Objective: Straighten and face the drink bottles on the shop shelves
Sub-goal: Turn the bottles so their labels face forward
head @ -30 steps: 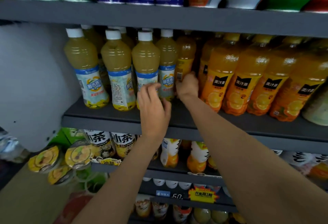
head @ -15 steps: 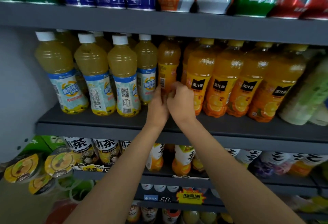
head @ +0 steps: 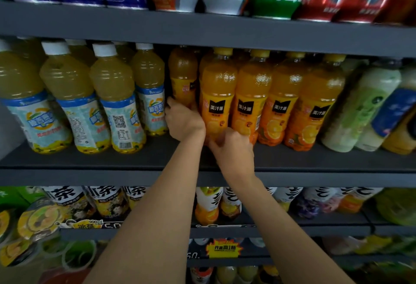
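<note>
Orange juice bottle (head: 182, 81), set back on shelf (head: 90, 160): left hand (head: 184, 121) grips it; beside it, right hand (head: 231, 148) grips front bottle (head: 217, 94).

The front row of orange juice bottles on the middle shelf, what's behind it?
Behind the front orange juice bottles, yellow caps and orange shoulders of more bottles show in the gaps. How deep the rows go is hidden by the front bottles and shadow.

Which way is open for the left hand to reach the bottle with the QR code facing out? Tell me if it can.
Probably yes. The left hand grips a set-back orange bottle close to the QR-code bottle, which stands at the shelf front with nothing before it; only one pale bottle stands between.
</note>
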A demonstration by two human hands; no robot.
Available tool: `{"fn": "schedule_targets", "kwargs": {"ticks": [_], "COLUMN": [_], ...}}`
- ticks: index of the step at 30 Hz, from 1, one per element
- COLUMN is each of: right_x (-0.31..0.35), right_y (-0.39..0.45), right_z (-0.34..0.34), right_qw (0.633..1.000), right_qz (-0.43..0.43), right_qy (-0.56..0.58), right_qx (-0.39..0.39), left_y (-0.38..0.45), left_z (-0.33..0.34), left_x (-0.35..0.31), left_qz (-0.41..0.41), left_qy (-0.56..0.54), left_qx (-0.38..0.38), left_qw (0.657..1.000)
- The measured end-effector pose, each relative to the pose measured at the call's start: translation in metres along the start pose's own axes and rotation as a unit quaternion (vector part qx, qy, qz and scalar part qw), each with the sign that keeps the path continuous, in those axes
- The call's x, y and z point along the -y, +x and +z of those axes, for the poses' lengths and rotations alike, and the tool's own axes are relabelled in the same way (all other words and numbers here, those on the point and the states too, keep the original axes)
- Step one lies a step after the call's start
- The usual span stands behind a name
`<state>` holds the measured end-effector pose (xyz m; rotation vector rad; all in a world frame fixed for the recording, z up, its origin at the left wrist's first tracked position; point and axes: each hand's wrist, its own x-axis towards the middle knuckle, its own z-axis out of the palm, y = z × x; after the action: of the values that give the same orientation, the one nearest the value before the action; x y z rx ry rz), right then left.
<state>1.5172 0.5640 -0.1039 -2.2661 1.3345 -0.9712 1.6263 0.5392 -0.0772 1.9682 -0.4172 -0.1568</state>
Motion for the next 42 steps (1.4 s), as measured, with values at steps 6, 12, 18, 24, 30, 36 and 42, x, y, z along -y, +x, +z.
{"fn": "schedule_targets", "kwargs": {"ticks": [6, 12, 18, 24, 30, 36, 42], "right_x": [-0.005, -0.008, -0.006, 0.002, 0.013, 0.017, 0.02], "right_y": [0.003, 0.002, 0.002, 0.004, 0.021, 0.038, 0.049], "right_z": [0.005, 0.007, 0.012, 0.013, 0.019, 0.028, 0.033], "right_qw": [1.0, 0.999, 0.999, 0.999, 0.996, 0.99, 0.982], "right_qz": [0.004, 0.012, 0.024, 0.032, 0.079, 0.118, 0.151], "right_qy": [0.029, 0.042, 0.021, -0.01, -0.006, -0.011, -0.008], "right_qx": [0.01, 0.0, -0.009, 0.012, 0.047, 0.076, 0.114], "left_y": [-0.002, 0.014, 0.005, -0.004, -0.005, -0.004, -0.002], "left_z": [0.005, 0.001, -0.007, -0.028, -0.036, -0.034, -0.036], "left_x": [0.005, 0.006, 0.01, 0.024, 0.027, 0.029, 0.029], "left_qz": [0.019, 0.083, 0.113, 0.182, 0.197, 0.203, 0.197], "left_qy": [-0.037, -0.023, 0.015, 0.086, 0.112, 0.101, 0.075], "left_qx": [-0.036, 0.018, -0.043, -0.042, -0.031, -0.028, -0.002], "left_qw": [0.998, 0.996, 0.993, 0.979, 0.973, 0.974, 0.977]}}
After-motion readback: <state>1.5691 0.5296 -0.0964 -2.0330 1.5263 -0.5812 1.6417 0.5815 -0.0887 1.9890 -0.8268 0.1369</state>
